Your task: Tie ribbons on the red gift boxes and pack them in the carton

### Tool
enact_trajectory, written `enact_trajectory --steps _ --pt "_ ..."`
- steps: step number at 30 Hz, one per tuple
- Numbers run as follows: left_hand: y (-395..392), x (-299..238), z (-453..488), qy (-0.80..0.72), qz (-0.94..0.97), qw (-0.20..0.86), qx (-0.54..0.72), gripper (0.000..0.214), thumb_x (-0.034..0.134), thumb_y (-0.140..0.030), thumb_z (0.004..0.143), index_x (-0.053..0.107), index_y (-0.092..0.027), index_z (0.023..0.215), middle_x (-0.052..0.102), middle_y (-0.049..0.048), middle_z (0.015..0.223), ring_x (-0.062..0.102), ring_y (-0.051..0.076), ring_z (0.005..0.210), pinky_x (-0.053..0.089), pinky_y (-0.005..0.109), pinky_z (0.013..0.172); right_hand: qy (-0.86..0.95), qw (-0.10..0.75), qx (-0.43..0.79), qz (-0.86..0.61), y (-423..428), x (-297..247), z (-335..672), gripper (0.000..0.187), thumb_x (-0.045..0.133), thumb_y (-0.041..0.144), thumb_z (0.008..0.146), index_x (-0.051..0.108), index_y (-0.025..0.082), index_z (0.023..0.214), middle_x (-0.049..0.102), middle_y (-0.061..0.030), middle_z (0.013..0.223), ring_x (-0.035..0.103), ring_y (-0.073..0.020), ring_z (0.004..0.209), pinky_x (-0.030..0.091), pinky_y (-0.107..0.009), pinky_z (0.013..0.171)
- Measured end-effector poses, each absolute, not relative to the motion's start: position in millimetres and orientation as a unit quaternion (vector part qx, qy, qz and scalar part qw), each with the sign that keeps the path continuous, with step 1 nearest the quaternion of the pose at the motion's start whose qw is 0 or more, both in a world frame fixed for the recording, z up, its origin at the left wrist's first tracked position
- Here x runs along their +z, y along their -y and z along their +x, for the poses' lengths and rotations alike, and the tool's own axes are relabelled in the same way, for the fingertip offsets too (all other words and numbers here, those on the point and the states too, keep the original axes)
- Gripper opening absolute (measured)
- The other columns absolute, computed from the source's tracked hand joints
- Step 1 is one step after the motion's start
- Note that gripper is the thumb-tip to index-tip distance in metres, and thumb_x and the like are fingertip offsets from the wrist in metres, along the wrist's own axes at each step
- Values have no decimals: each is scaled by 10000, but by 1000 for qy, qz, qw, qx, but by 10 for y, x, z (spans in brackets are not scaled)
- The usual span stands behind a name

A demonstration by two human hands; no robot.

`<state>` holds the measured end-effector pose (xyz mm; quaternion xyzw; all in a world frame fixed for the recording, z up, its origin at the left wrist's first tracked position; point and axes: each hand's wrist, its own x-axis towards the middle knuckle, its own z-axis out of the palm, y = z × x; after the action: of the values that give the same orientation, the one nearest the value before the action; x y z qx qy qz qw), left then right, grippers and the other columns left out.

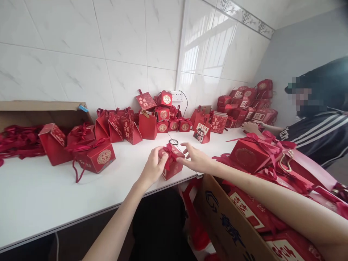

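In front of me on the white table (130, 185) sits a small red gift box (176, 171) tied with a red ribbon bow (170, 156). My left hand (153, 167) closes on its left side, thumb beside the bow, with the other fingers partly hidden. From the right, my right hand (196, 159) reaches over the box; its thumb tip is at the bow's right side and its fingers are spread apart from the thumb. Whether the thumb presses ribbon is hard to make out. A black loop (173, 142) lies just behind the box.
Left stand a finished-looking bowed box (100, 159), several red triangular boxes (132, 131) and an open carton (49, 106). Stacked boxes (163, 114) line the wall by a socket strip (177, 96). Right, a carton (217, 217) holds red boxes; a co-worker (312, 119) is beyond.
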<state>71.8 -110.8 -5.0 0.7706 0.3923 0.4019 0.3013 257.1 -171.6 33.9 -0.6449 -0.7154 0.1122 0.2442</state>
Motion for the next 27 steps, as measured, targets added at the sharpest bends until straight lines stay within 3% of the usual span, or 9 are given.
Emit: enact_trajectory --steps 5,10,16,19,22,25,27 --pt "1391 -22 682 -419 752 278 427 412 402 -454 864 476 -193 1176 552 104 1137 568 228 992 479 411 875 734 199 133 -635 1809 377 2495 869 615 620 727 278 117 1352 441 -223 1324 556 -304 1123 460 -437 914" --pt "1361 -30 581 -447 768 195 415 319 471 -404 809 562 -199 1036 540 98 1104 520 265 1081 432 429 931 741 217 100 -627 1796 371 2514 716 507 608 817 348 115 1310 504 -199 1255 536 -298 1141 440 -452 936" --pt "1407 3 493 -489 754 276 340 292 446 -502 820 504 -215 831 616 45 957 622 214 810 478 350 701 846 210 -150 -467 1905 338 2391 619 617 557 762 478 125 1183 524 -199 1198 521 -325 1087 445 -488 886" --pt "1366 -51 509 -450 753 347 333 277 469 -487 811 503 -214 841 637 47 953 637 217 859 489 338 709 891 173 -224 -355 1929 246 2288 458 555 448 850 502 105 1148 568 -179 1122 562 -273 972 484 -412 787" --pt "1268 -169 564 -434 750 367 339 228 479 -427 818 491 -216 904 625 60 1049 615 230 988 488 367 792 884 146 -286 -340 1899 135 2233 210 443 201 920 535 90 1073 608 -133 961 589 -209 824 489 -332 680" --pt "1205 -276 632 -439 743 353 363 293 463 -422 837 470 -199 1029 565 107 1189 537 251 1152 444 421 929 870 139 -330 -339 1855 92 2260 213 369 62 912 576 108 889 592 -74 763 576 -169 693 473 -280 590" --pt "1212 -306 674 -422 739 351 390 396 422 -451 864 432 -195 1166 494 124 1304 450 247 1259 389 440 1017 870 145 -326 -341 1842 111 2301 234 363 51 908 574 122 838 595 -73 763 573 -167 687 460 -261 535"
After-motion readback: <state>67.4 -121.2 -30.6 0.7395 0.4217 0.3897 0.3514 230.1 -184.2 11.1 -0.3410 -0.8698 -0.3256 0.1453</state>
